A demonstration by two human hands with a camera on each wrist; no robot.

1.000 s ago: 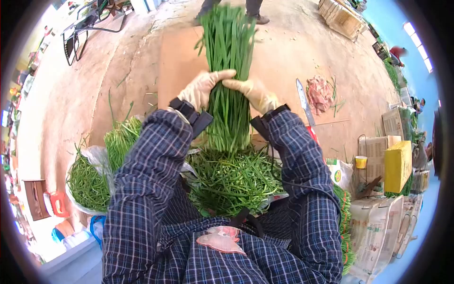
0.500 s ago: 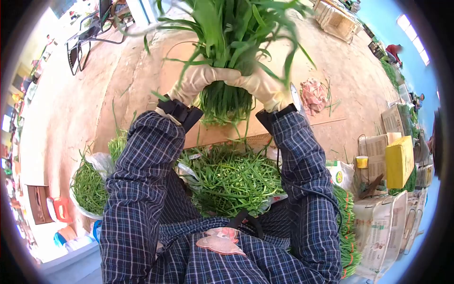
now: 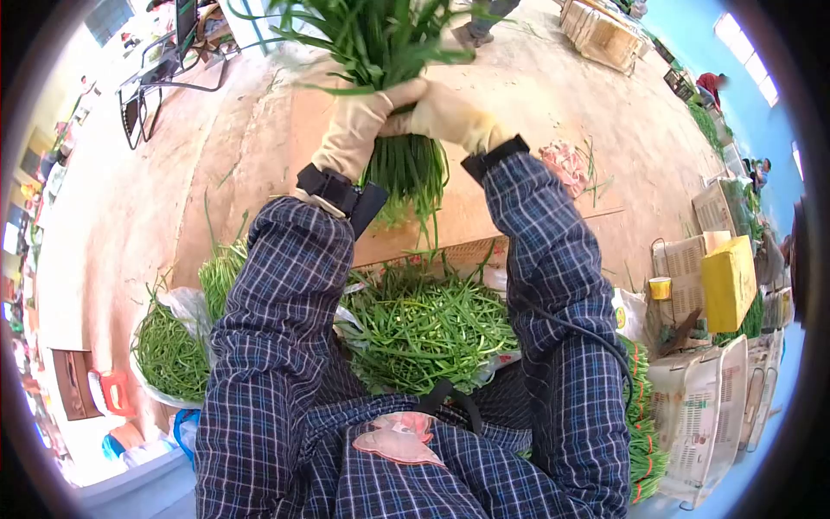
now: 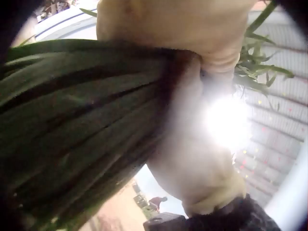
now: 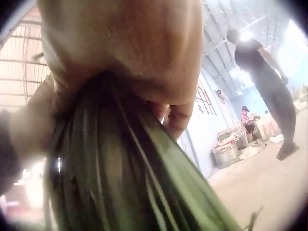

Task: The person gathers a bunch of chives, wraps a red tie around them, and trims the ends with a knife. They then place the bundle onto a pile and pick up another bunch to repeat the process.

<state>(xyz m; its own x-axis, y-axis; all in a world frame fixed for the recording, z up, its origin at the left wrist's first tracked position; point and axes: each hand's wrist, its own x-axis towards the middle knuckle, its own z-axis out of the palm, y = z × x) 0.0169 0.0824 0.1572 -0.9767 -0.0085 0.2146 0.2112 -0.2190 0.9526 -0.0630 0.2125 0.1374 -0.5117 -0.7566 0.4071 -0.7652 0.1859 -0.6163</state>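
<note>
A thick bunch of green garlic chives (image 3: 406, 169) hangs above the board, leaves spreading at the far end and cut ends hanging toward me. My gloved left hand (image 3: 353, 130) grips it around the middle from the left. From the right, my gloved right hand (image 3: 454, 114) holds the same part, its fingers meeting the left hand's. In the left wrist view the chives (image 4: 82, 115) fan out from the gloved grip. The right wrist view has the blades (image 5: 120, 163) coming down from under the right hand (image 5: 125, 48). Below lies a heap of loose chive pieces (image 3: 432, 329).
A brown board (image 3: 510, 130) lies on the floor, with a crumpled pink cloth (image 3: 566, 166) at its right. Chive bundles (image 3: 641, 424) with red bands stand by my right leg, beside a plastic crate (image 3: 696, 424). A bag of chives (image 3: 173, 355) is at left. Someone stands beyond the board.
The bunch has been raised off the board and its leaves have swung out and drifted left. The right hand has shifted left and turned over the bunch. The knife is now hidden.
</note>
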